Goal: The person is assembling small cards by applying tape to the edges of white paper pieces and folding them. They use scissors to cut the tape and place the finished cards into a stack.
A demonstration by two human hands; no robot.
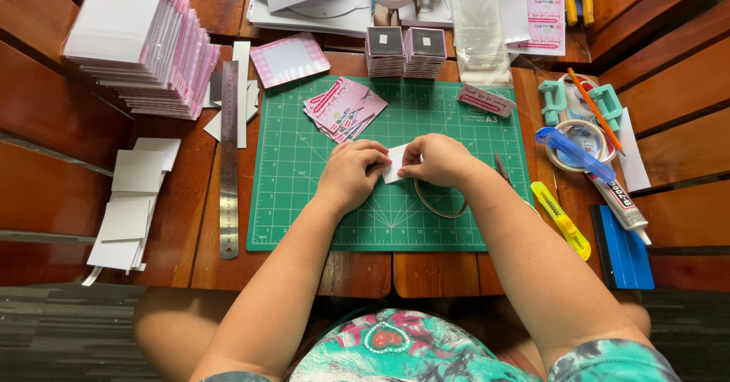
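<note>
On the green cutting mat [304, 199] at the bench's middle, I see my left hand [351, 175] and right hand [441, 160] pinching one small white card [395, 165] between them, fingertips closed on its edges, best kept flat and square.

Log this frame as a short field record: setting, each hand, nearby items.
setting: green cutting mat on a wooden table
left hand: pinches a small white card
right hand: grips the same card
on mat: fan of pink cards
left of mat: steel ruler
right of mat: yellow utility knife
</note>
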